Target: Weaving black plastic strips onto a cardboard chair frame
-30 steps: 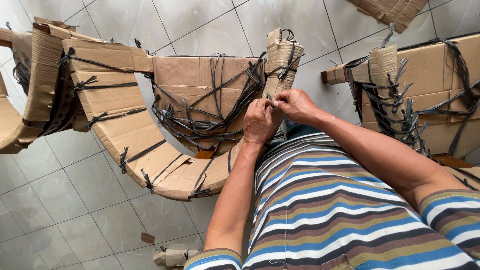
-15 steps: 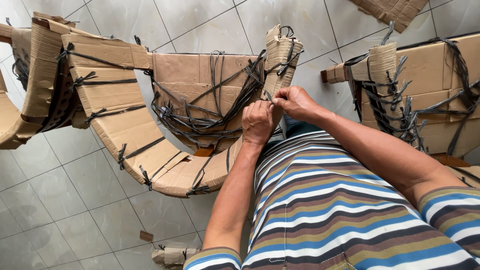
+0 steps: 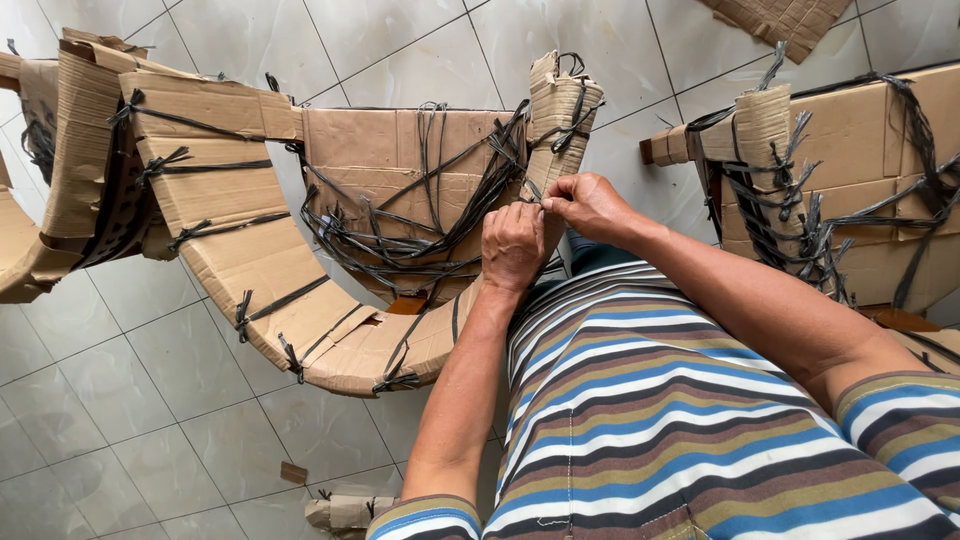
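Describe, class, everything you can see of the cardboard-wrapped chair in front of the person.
The cardboard-wrapped chair stands on the pale tiled floor, covered in brown corrugated cardboard. A curved cardboard band sweeps round its left and near side; a padded post rises at its right. Black plastic straps criss-cross it, knotted with loose ends. The left hand and right hand meet at the post, each in a pinching grip there.

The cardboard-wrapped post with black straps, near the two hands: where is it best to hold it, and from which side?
Probably grip the cardboard-wrapped post around its upper part, where the black straps bind the cardboard tight. It is narrow enough there for one hand to close around. Come from the right side: white floor tiles show there, while the strapped cardboard panel adjoins its left side. Both the left hand and right hand work at its lower part.
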